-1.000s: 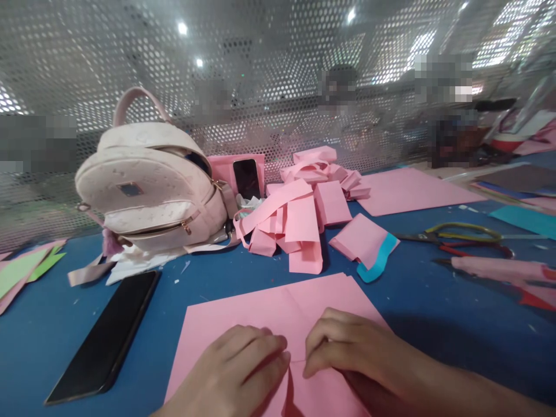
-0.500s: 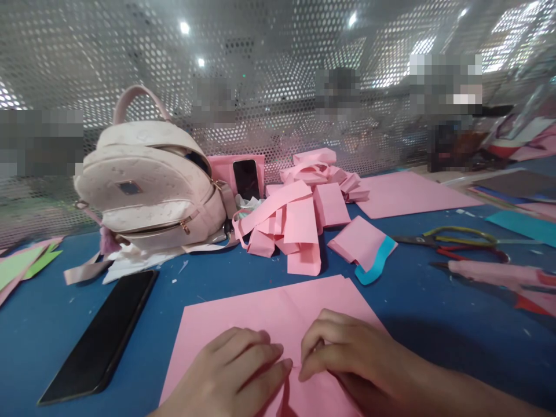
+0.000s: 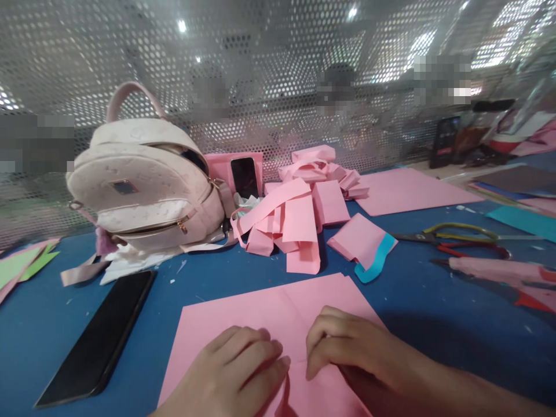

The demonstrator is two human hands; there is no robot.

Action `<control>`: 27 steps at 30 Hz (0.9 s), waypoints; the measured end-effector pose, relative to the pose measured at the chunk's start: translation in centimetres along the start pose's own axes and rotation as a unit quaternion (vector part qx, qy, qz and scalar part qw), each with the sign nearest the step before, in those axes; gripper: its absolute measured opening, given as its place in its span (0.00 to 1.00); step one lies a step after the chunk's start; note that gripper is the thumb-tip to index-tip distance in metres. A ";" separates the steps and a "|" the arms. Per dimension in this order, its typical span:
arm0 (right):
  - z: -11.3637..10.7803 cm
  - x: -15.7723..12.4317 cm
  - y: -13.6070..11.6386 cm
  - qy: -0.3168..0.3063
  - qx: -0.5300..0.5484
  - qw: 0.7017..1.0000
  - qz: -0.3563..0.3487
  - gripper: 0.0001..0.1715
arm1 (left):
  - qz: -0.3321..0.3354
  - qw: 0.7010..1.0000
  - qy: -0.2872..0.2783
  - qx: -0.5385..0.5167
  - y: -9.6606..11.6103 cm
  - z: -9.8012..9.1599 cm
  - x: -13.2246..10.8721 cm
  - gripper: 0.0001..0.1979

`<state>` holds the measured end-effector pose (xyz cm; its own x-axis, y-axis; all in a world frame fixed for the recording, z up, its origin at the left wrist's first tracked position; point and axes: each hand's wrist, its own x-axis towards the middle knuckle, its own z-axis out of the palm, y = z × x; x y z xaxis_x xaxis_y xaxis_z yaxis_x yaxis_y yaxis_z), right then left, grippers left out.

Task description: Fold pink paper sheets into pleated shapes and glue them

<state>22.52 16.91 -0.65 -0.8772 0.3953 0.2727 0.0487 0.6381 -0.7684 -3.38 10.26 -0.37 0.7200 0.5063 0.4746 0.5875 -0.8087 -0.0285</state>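
A large sheet of pink paper (image 3: 234, 315) lies in front of me, with crease lines across it and a raised folded edge near the bottom of the view. My left hand (image 3: 237, 368) is closed with curled fingers on that folded edge. Across a narrow gap, my right hand (image 3: 351, 344) is also closed, its thumb and fingers pinching the paper's right part. Both thumbs are mostly hidden, and the sheet's near edge runs out of view.
Folded pink paper pieces (image 3: 299, 223) are heaped beyond the sheet. A black phone (image 3: 99, 339) and pale backpack (image 3: 147, 191) are at left. Scissors (image 3: 464, 234) and a pink glue gun (image 3: 486, 269) lie at right. A perforated metal screen (image 3: 269, 69) stands behind.
My right hand has shifted slightly to the right, so the gap between my hands is a little wider. My left hand stays nearly in place on the paper.
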 end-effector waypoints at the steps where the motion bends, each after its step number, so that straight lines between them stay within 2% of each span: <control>1: 0.0 -0.1 0.1 0.000 0.001 1.000 0.001 0.25 | 0.002 1.000 -0.001 -0.001 0.0 0.0 0.0 0.19; 10: 0.1 -0.2 0.3 -0.002 0.007 1.000 0.014 0.26 | 0.012 1.000 0.012 0.011 0.0 0.2 -0.3 0.17; 14: 0.1 -0.1 0.1 -0.006 -0.002 1.000 0.014 0.26 | -0.009 0.999 0.029 -0.017 0.0 0.6 -0.3 0.18; 19: 0.0 0.0 -0.1 0.000 0.002 1.000 0.017 0.24 | -0.028 0.997 0.015 -0.068 0.0 1.0 -0.3 0.17; 23: 0.1 0.1 -0.1 -0.001 -0.001 1.000 0.016 0.23 | -0.024 0.997 0.024 -0.075 -0.1 0.9 -0.4 0.12; 27: 0.1 -0.1 0.0 -0.001 0.000 1.000 0.019 0.25 | -0.012 0.997 0.046 -0.062 -0.3 0.4 -0.4 0.11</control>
<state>22.56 16.82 -0.72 -0.8758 0.4177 0.2417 0.0823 0.6227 -0.7781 -3.71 10.41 -0.89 0.6657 0.5017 0.5525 0.5500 -0.8302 0.0911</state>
